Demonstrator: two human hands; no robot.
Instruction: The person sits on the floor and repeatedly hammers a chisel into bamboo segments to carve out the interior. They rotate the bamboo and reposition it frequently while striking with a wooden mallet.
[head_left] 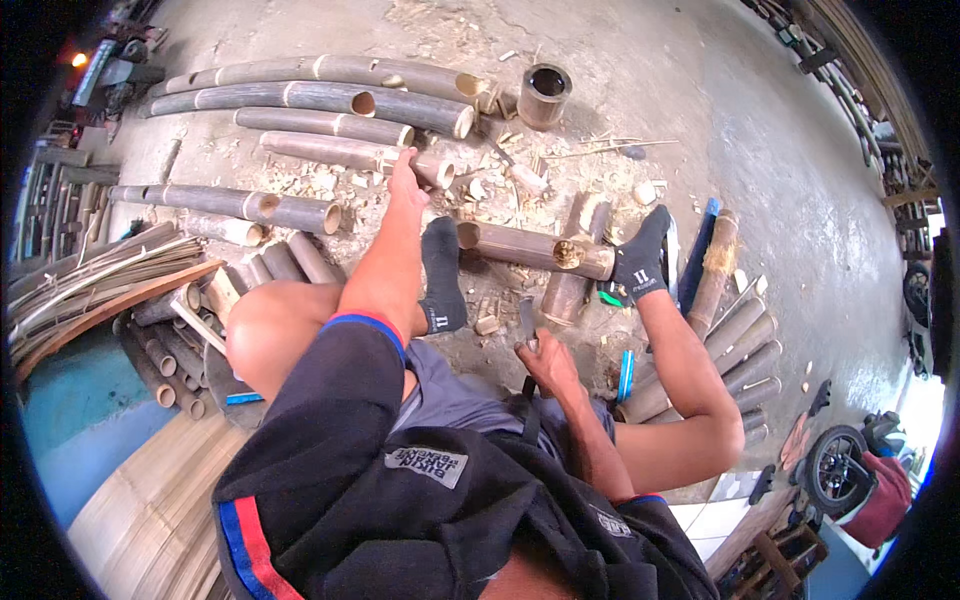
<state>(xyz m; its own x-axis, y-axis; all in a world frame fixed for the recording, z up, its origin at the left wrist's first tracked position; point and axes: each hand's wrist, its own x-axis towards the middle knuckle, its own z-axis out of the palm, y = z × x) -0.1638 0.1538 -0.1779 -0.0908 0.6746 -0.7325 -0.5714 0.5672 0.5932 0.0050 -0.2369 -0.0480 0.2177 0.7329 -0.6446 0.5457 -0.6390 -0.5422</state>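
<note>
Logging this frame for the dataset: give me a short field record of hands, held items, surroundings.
left hand: reaching out, gripping the end of a bamboo pole on the ground
right hand: near the lap, holding a knife, blade pointing up
feet: in black socks, one on each side of a short bamboo piece
ground: concrete floor, bamboo chips scattered
nearby: cut bamboo ring standing upright; stacked poles on the right

A bamboo workshop: cut bamboo poles (300, 98), wood chips (440, 20), concrete floor (760, 170).
</note>
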